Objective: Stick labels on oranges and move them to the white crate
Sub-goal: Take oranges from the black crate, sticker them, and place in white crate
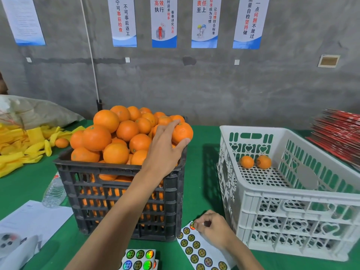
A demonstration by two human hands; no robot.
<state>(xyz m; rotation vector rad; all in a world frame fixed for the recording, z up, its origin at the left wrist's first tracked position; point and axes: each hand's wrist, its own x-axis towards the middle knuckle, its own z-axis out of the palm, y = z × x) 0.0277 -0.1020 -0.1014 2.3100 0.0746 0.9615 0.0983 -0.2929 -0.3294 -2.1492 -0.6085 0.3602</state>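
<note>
Green-covered table (204, 152), black crate (120, 191), white crate (292, 201), label sheets (196, 248), water bottle (54, 191), papers (29, 217), yellow foam nets (21, 145), loose orange (62, 142)

Four white-and-blue paper posters on grey concrete wall carry readable Chinese text:
- second poster from left (122, 21): 宁可事前检查 不可事后返工
- third poster (164, 21): 高效执行
- fourth poster (205, 21): 责任至上
- rightmost poster (250, 21): 一点问题不放过
- far-left sheet (23, 20): print too small to read

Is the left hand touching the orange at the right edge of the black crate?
Touching. The head view shows the left hand with fingers over the top of the orange and thumb under it, no gap visible.
</note>
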